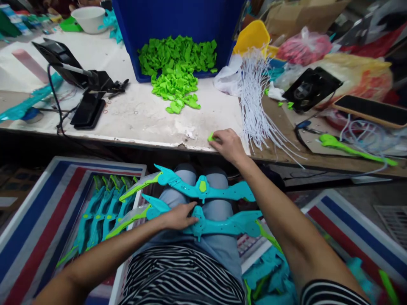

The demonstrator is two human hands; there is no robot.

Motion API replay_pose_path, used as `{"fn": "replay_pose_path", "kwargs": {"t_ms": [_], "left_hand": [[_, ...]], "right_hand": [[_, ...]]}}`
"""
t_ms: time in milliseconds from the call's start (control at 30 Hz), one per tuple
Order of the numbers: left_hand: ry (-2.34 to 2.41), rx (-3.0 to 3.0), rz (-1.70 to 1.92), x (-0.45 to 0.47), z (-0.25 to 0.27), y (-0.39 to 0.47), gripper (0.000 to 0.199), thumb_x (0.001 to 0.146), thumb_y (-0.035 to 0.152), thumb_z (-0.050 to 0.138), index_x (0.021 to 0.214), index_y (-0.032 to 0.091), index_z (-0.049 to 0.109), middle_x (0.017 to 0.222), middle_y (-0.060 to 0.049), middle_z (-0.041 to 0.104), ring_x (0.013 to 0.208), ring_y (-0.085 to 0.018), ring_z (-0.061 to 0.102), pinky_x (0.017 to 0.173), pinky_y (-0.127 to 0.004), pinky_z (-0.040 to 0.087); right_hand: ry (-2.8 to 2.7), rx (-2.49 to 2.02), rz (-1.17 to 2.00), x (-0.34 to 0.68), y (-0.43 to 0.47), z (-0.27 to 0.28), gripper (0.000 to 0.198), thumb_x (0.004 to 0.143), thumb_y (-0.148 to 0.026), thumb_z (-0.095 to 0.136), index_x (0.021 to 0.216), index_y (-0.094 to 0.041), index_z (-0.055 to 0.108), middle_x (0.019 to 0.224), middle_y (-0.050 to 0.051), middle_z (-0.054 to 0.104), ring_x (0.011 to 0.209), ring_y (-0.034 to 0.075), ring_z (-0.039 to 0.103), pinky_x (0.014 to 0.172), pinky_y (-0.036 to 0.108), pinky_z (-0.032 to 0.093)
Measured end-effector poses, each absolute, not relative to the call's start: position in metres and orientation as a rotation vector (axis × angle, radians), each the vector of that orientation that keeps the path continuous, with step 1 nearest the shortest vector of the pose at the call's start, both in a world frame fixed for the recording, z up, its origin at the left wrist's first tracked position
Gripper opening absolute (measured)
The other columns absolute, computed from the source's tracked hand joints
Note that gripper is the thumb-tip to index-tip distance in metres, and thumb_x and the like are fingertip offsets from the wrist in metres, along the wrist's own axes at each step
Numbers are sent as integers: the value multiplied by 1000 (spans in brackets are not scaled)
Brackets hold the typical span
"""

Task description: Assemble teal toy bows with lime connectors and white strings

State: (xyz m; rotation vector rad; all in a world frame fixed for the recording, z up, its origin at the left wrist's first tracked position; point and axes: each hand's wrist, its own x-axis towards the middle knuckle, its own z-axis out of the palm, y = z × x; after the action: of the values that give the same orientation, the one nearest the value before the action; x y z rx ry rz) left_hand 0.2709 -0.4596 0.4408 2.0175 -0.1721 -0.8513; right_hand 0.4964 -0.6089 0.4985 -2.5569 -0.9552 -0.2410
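At the centre of the frame, the right hand [229,146] pinches a small green piece [210,137] between nearly closed fingers, at the near edge of the tabletop [149,123]. Lower centre, the left hand [179,217] lies against the middle of the nearer turquoise piece [222,227] across the lap, fingers slightly parted; I cannot tell whether they grip it. Just above lies the farther turquoise piece [219,192], with a green insert at its middle. Upper centre, a green heap [176,80] spills from the blue bin [178,17]
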Motion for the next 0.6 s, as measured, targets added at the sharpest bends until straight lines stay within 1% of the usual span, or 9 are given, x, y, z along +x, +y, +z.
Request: {"fn": "replay_pose_path", "kwargs": {"t_ms": [67, 100, 200, 300, 400, 500, 600], "left_hand": [[-157, 1922, -809, 276, 432, -455, 48, 84, 41, 52, 121, 12, 57, 95, -9, 68, 84, -22, 61, 77, -31, 46], [-139, 1871, -801, 278, 429, -453, 43, 84, 43, 52, 112, 13, 62, 90, -7, 68, 83, -21, 60, 76, -30, 46], [-57, 1758, -856, 284, 420, -449, 41, 82, 49, 54, 95, 13, 67, 81, -4, 66, 78, -18, 57, 72, -27, 44], [20, 1692, -911, 286, 417, -449, 43, 81, 52, 54, 92, 12, 68, 75, -1, 65, 74, -16, 53, 69, -25, 41], [72, 1679, -931, 286, 419, -450, 46, 80, 54, 55, 92, 11, 68, 71, 0, 62, 72, -15, 50, 67, -25, 40], [68, 1678, -937, 286, 424, -451, 47, 80, 54, 55, 92, 10, 67, 74, 0, 62, 74, -15, 49, 69, -25, 40], [8, 1651, -966, 285, 428, -452, 45, 80, 52, 56, 95, 10, 64, 77, 0, 60, 75, -14, 48, 69, -24, 39]], "right_hand": [[-1008, -2431, -284, 460, -615, 496, 24, 87, -30, 54, 103, -15, 64, 101, 12, 69, 98, 25, 57, 89, 39, 46], [-1072, -2360, -280, 437, -620, 494, 26, 89, -31, 53, 107, -15, 64, 105, 12, 68, 100, 24, 57, 90, 39, 46], [-1288, -2205, -159, 356, -639, 480, 26, 92, -31, 51, 109, -17, 63, 111, 11, 68, 101, 23, 58, 88, 39, 48], [-1337, -2214, -16, 288, -657, 457, 23, 92, -26, 50, 109, -18, 65, 115, 11, 68, 101, 23, 60, 83, 40, 49], [-1311, -2286, -27, 256, -663, 436, 23, 92, -21, 49, 108, -17, 66, 117, 12, 67, 104, 25, 60, 80, 40, 50], [-1227, -2343, -55, 249, -662, 426, 26, 93, -20, 48, 110, -16, 66, 120, 12, 65, 111, 26, 57, 84, 41, 50], [-1130, -2345, 14, 248, -660, 423, 27, 93, -22, 48, 112, -19, 66, 120, 11, 65, 114, 26, 56, 88, 43, 50]]}}
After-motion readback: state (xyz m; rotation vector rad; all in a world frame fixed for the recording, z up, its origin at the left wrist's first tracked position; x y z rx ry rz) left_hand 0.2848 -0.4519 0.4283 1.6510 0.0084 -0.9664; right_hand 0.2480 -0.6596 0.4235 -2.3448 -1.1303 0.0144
